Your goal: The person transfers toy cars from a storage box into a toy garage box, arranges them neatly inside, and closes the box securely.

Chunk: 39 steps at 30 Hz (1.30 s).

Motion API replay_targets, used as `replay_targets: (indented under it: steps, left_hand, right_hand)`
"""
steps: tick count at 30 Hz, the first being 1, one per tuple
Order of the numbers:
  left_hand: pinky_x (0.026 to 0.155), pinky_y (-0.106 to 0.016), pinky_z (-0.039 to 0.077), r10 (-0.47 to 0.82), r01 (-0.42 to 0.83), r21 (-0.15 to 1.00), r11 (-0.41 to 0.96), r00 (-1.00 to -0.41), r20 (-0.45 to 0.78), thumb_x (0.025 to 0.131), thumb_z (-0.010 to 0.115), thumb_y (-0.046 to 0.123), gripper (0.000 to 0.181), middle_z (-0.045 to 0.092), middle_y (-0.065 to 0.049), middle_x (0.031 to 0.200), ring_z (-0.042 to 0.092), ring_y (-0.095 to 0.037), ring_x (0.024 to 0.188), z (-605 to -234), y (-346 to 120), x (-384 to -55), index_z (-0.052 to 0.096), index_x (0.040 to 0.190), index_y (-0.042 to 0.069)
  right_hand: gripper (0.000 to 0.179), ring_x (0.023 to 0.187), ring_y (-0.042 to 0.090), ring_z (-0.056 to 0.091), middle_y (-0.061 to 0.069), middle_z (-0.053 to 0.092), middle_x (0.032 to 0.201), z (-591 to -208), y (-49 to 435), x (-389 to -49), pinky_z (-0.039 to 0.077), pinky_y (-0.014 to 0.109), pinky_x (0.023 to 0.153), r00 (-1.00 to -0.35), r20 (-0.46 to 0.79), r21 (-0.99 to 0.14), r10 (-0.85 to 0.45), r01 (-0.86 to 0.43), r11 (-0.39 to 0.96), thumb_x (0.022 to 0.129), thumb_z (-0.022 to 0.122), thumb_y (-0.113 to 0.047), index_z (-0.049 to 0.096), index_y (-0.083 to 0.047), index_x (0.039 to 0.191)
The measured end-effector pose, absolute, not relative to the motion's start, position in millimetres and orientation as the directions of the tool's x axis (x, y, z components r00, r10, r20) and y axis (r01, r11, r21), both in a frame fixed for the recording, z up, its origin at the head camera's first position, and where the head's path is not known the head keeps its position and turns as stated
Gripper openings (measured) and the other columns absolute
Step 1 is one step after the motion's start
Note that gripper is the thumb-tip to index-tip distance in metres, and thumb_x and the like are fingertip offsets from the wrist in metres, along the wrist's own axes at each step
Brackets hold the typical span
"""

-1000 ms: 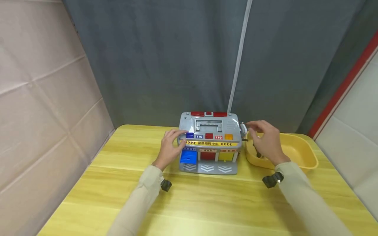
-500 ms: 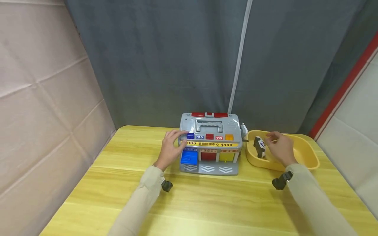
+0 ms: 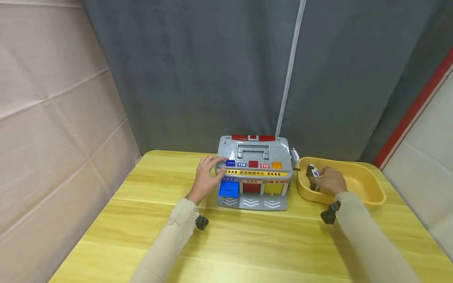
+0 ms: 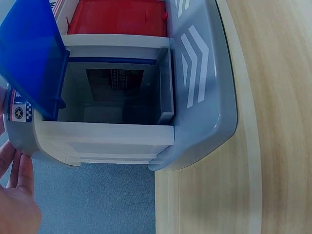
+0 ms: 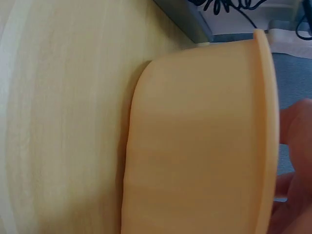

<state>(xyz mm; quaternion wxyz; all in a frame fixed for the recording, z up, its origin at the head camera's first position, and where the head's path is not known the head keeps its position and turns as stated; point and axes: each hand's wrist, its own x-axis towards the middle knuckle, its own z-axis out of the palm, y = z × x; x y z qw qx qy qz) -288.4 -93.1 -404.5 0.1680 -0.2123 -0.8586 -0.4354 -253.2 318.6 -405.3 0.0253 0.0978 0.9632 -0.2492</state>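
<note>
A grey toy emergency station [image 3: 253, 173] with a carrying handle stands on the table. My left hand [image 3: 207, 179] holds its left roof corner, fingers on top near the blue button [image 3: 230, 162] and thumb at the front edge. Below, the blue door [image 4: 36, 53] is swung up, showing the hollow bay [image 4: 112, 92] behind it. My right hand [image 3: 330, 181] reaches into the yellow tub [image 3: 368, 184] and pinches a black-and-white toy police car [image 3: 313, 173] near the tub's left end. In the right wrist view the tub's wall hides the fingertips and car.
The station's red door [image 3: 251, 188] and yellow door [image 3: 273, 188] are down. A white piece [image 3: 294, 155] sticks out of its right side, with a dark coiled cord [image 5: 229, 6] nearby. A grey curtain [image 3: 212, 78] hangs behind the table.
My right hand has left the station's right side and moved over the tub, first beside the police car, then onto it. The left hand stays on the roof corner.
</note>
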Motion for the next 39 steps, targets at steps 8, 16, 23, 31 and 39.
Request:
replay_targets:
  steps: [8,16,23,31,39]
  left_hand:
    - [0.101,-0.049,0.043,0.228,0.525,0.67,0.525,-0.845,0.484,0.095,0.065,0.023,0.032,0.066,-0.004,0.126,0.049,-0.023,0.115,-403.4,-90.3,-288.7,0.069,0.127,0.023]
    - [0.102,-0.048,0.043,0.228,0.507,0.685,0.523,-0.858,0.46,0.096,0.064,0.023,0.032,0.065,-0.003,0.126,0.048,-0.023,0.116,-403.3,-89.5,-289.1,0.068,0.127,0.024]
    - [0.101,-0.049,0.044,0.217,0.507,0.685,0.523,-0.856,0.469,0.095,0.064,0.023,0.032,0.066,-0.004,0.126,0.049,-0.023,0.115,-404.0,-89.7,-287.4,0.069,0.127,0.023]
    - [0.102,-0.048,0.045,0.215,0.488,0.694,0.53,-0.869,0.446,0.096,0.064,0.025,0.033,0.065,-0.003,0.128,0.048,-0.023,0.117,-402.7,-91.0,-286.5,0.068,0.129,0.024]
    - [0.101,-0.049,0.045,0.208,0.478,0.702,0.529,-0.874,0.439,0.097,0.063,0.024,0.032,0.064,-0.004,0.127,0.047,-0.023,0.117,-403.0,-91.3,-285.7,0.067,0.129,0.025]
  right_hand:
    - [0.044,0.056,0.018,0.054,0.004,0.06,0.058,-407.0,321.2,-258.0,0.043,0.027,0.05,-0.967,-0.162,-0.478,0.199,0.253,0.841,0.092,0.061,-0.038,0.069,0.0,0.072]
    - [0.038,0.061,0.023,0.052,0.006,0.054,0.063,-408.5,324.1,-263.8,0.041,0.028,0.051,-0.959,-0.171,-0.448,0.228,0.282,0.848,0.087,0.06,-0.038,0.058,-0.005,0.069]
    - [0.028,0.063,0.026,0.056,0.01,0.058,0.066,-409.6,326.7,-265.2,0.043,0.029,0.051,-0.967,-0.121,-0.424,0.225,0.255,0.869,0.083,0.051,-0.027,0.059,-0.005,0.067]
    - [0.037,0.058,0.021,0.061,0.01,0.064,0.065,-408.1,336.9,-264.5,0.046,0.026,0.056,-0.974,-0.106,-0.511,0.199,0.225,0.829,0.094,0.052,-0.029,0.061,0.0,0.073]
    - [0.058,0.059,0.003,0.069,0.021,0.051,0.12,-410.1,336.8,-263.5,0.063,0.025,0.064,-0.909,-0.259,-0.902,0.327,0.348,0.254,0.099,0.057,-0.018,0.034,0.005,0.147]
